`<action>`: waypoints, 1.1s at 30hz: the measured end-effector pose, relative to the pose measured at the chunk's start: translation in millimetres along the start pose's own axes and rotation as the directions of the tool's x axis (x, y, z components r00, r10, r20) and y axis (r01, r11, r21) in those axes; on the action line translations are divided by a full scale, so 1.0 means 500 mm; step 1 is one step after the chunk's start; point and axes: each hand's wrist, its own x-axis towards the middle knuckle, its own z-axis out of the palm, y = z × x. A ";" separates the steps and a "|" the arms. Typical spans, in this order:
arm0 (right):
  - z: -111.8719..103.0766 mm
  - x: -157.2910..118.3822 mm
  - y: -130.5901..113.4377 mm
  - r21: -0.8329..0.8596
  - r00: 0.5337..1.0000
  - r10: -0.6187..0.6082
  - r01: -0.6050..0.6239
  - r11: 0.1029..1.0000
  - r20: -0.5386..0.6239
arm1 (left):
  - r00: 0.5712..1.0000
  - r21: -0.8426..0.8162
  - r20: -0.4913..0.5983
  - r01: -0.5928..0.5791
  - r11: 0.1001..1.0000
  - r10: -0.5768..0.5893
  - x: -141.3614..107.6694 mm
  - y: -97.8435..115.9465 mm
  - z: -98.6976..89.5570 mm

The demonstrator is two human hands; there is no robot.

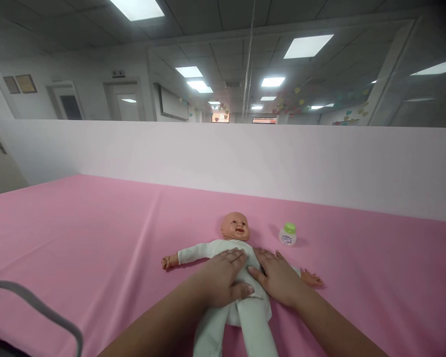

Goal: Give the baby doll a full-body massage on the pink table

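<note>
A baby doll (pixel 235 227) in white cloth lies face up on the pink sheet (pixel 107 238), its arms spread and its head toward the wall. My left hand (pixel 225 277) lies flat on the left side of the doll's chest and belly, thumb apart from the fingers. On the right side of the chest rests my right hand (pixel 277 275), fingers stretched out and thumb pointing inward. Neither hand grips anything. To the right of the doll's head stands a small clear bottle (pixel 287 235) with a green cap and a label.
A white wall (pixel 245 158) with glass above it runs behind the pink surface. A grey curved tube or cable (pixel 40 303) is at the lower left. At the far left is a door (pixel 2 168) with a handle.
</note>
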 end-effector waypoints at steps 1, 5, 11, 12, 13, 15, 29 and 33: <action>0.001 0.001 0.001 -0.004 1.000 -0.004 0.004 1.000 0.004 | 1.000 0.014 -0.012 0.013 1.000 -0.013 0.010 -0.008 0.003; 0.004 0.004 0.004 -0.003 1.000 -0.013 0.013 1.000 0.013 | 0.996 0.034 -0.073 0.055 0.998 -0.052 0.034 -0.027 0.017; -0.010 -0.004 0.000 0.071 0.999 -0.036 0.035 0.997 0.003 | 0.975 0.016 -0.164 0.156 0.988 -0.152 0.022 -0.037 0.022; -0.015 -0.006 -0.001 0.078 0.999 -0.043 0.043 0.996 0.000 | 0.966 0.016 -0.176 0.197 0.980 -0.191 0.018 -0.042 0.021; -0.019 -0.008 -0.002 0.080 0.999 -0.048 0.049 0.996 -0.004 | 0.953 0.012 -0.185 0.247 0.969 -0.240 0.015 -0.048 0.019; -0.030 -0.016 -0.006 0.070 0.997 -0.068 0.069 0.995 -0.025 | 0.921 -0.002 -0.195 0.342 0.940 -0.336 0.009 -0.063 0.017; -0.072 -0.116 -0.143 0.265 0.831 -0.527 0.475 0.839 0.178 | 0.924 -0.015 -0.204 0.326 0.945 -0.323 0.001 -0.094 0.027; -0.046 -0.073 -0.116 0.206 0.873 -0.472 0.443 0.873 0.123 | 0.924 -0.026 -0.191 0.334 0.942 -0.332 0.003 -0.093 0.026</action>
